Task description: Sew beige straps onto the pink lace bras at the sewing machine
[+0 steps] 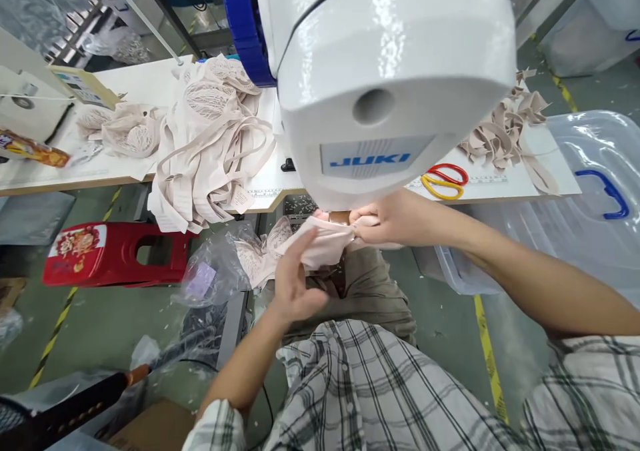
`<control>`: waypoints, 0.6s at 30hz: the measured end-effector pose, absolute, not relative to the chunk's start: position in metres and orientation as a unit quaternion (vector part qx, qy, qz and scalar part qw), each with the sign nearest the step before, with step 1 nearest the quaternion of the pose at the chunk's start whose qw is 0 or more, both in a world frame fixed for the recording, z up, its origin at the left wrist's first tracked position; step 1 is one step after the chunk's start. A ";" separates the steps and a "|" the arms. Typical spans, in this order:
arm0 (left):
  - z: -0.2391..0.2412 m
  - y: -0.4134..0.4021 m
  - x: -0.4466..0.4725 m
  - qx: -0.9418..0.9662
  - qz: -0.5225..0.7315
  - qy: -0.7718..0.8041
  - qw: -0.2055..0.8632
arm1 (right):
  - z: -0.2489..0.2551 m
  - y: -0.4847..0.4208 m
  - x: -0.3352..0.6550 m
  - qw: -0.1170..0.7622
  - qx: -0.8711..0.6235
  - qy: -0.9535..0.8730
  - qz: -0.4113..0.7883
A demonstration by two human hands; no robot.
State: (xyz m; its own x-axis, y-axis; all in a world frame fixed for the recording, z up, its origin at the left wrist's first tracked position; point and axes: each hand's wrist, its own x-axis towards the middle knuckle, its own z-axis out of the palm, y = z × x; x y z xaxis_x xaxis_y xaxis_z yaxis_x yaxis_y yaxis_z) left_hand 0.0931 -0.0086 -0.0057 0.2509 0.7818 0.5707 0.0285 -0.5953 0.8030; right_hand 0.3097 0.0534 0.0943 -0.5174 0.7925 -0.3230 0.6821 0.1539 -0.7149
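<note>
A pale pink lace bra (320, 241) hangs over my lap, in front of the white JUKI sewing machine (395, 104). My right hand (383, 219) pinches the bra's edge between thumb and fingers, just below the machine head. Lying against the near side of the bra is my left hand (296, 281), its fingers stretched out and its thumb spread. The lace cup part (260, 248) droops to the left of that hand. The machine head hides the needle area, and the left fingertips are slightly blurred.
Several more bras (215, 131) are heaped on the table's left. Scissors with red and yellow handles (444, 181) lie to the right, near fabric scraps (505, 131). A clear plastic bin (595, 154) stands at far right. A red stool (120, 254) is on the floor.
</note>
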 end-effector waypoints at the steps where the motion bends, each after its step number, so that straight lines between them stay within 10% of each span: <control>1: -0.006 0.000 0.087 0.776 0.502 0.281 0.260 | 0.095 0.056 0.307 0.061 -0.498 -0.770 0.393; 5: -0.011 0.030 0.070 0.912 0.335 0.232 0.045 | 0.093 0.060 0.302 0.046 -0.499 -0.794 0.344; 12: -0.012 0.053 0.067 0.950 0.232 0.207 0.006 | 0.086 0.059 0.306 0.052 -0.498 -0.799 0.333; 18: -0.001 0.038 0.079 0.925 0.274 0.261 0.032 | 0.046 0.044 0.318 0.270 -0.468 -0.784 0.305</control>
